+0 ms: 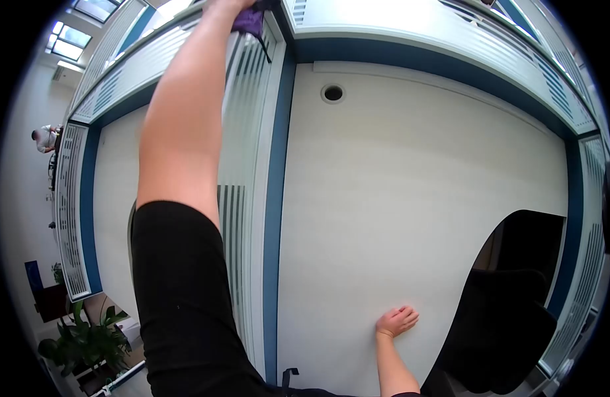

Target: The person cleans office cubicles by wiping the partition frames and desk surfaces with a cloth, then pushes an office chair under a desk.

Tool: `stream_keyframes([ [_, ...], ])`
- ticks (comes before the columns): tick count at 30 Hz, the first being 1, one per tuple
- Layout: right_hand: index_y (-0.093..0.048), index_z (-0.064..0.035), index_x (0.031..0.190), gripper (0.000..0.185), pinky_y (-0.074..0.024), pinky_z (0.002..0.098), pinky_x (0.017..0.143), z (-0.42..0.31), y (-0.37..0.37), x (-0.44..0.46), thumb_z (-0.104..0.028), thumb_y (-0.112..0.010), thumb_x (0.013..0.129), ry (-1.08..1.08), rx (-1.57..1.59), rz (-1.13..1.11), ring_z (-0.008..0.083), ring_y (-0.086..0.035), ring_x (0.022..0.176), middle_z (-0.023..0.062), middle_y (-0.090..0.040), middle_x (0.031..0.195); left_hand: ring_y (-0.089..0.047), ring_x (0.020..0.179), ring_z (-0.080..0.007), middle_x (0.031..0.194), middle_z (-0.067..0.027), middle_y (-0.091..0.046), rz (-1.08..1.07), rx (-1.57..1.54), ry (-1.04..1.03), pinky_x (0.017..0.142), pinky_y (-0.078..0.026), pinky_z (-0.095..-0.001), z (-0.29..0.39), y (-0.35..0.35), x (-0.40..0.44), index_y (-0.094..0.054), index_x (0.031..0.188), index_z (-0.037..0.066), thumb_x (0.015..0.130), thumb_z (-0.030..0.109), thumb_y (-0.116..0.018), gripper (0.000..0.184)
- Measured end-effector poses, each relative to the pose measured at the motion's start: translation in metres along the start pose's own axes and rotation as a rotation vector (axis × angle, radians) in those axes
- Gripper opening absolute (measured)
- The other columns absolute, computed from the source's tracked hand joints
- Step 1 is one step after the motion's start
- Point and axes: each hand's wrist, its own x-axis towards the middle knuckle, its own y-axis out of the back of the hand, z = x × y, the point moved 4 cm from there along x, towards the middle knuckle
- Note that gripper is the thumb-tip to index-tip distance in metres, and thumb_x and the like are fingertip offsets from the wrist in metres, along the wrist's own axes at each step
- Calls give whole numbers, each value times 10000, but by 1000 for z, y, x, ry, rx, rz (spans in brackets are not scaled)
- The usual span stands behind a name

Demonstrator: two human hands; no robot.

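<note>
My left arm stretches up over a glass desk divider, and my left hand is cut off by the top edge of the view. Right beside it hangs a purple cloth-like item with a thin black cord. My left fingers are out of sight, so their hold on it cannot be made out. Low in the view, my right hand rests on the pale desk. Its fingers are curled close together, and nothing shows in them.
Glass partitions with blue bases surround the desk, including a back divider. A round cable hole sits near the back left corner. A black chair stands at the right. A person and a leafy plant are at the far left.
</note>
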Motion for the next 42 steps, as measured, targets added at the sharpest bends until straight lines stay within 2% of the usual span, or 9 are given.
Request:
stream_keyframes([
  [8, -496, -62, 908, 134, -399, 513, 936, 11, -4, -7, -128, -573, 821, 1, -84, -13, 382, -487, 1045, 167, -491, 1051, -625, 1185, -429, 1230, -285, -666, -188, 103, -63, 999, -483, -433, -32, 38, -128, -703, 1193, -28, 740, 778, -605, 930],
  [11, -513, -72, 918, 140, -411, 508, 944, 12, -5, -6, -138, -587, 819, 32, -122, 11, 375, -495, 1065, 160, -507, 1071, -688, 1037, -398, 1071, -262, -718, -138, 0, -4, 903, -533, -424, -48, 55, -198, -767, 1021, 34, 778, 530, -725, 554],
  [14, -519, -81, 920, 137, -424, 496, 910, 8, -3, -5, -145, -595, 826, 12, -143, -18, 365, -507, 1048, 147, -516, 1060, -711, 932, -362, 992, -253, -736, -116, -183, -117, 844, -529, -393, -57, 90, -269, -760, 965, -18, 804, 438, -739, 484],
  [24, -535, -76, 937, 191, -424, 477, 896, 4, -9, -6, -208, -615, 824, 41, -174, 34, 354, -510, 1051, 159, -529, 1068, -681, 775, -153, 871, -89, -750, -215, -595, 205, 722, -516, -294, -93, 208, -557, -754, 979, -19, 833, 240, -763, 297],
  [26, -535, -79, 934, 188, -422, 477, 896, 3, -11, -3, -213, -610, 825, 62, -156, 43, 353, -509, 1051, 158, -529, 1069, -705, 949, -215, 1044, -137, -754, -258, -444, 237, 888, -511, -313, -133, 225, -618, -735, 1107, -15, 828, 461, -773, 553],
  [27, -549, -82, 939, 185, -421, 475, 895, 3, -12, -4, -220, -606, 830, 47, -114, 36, 352, -509, 1050, 158, -531, 1067, -656, 892, -106, 980, -61, -742, -229, -457, 230, 852, -498, -252, -143, 236, -655, -739, 1071, -2, 835, 278, -815, 373],
  [33, -646, -56, 892, 185, -464, 463, 856, 32, 3, -6, -232, -606, 851, 212, 102, -7, 340, -567, 994, 152, -610, 1013, -666, 911, -132, 989, -68, -736, -289, -667, 433, 857, -515, -283, -153, 335, -862, -680, 1128, -22, 828, 193, -827, 397],
  [35, -667, -25, 884, 188, -512, 415, 789, 58, 0, -16, -205, -624, 851, 139, 604, -585, 288, -642, 862, 128, -687, 909, -658, 948, -133, 1027, -75, -726, -275, -701, 512, 887, -508, -282, -160, 359, -922, -659, 1171, -37, 834, 145, -821, 416],
  [42, -631, -76, 913, 103, -440, 244, 582, 170, 63, -156, -171, -616, 950, -51, 858, -1061, 81, -542, 656, 6, -610, 747, -645, 992, -129, 1076, -61, -710, -303, -715, 618, 920, -496, -283, -204, 419, -1063, -632, 1214, -44, 871, 171, -814, 444],
])
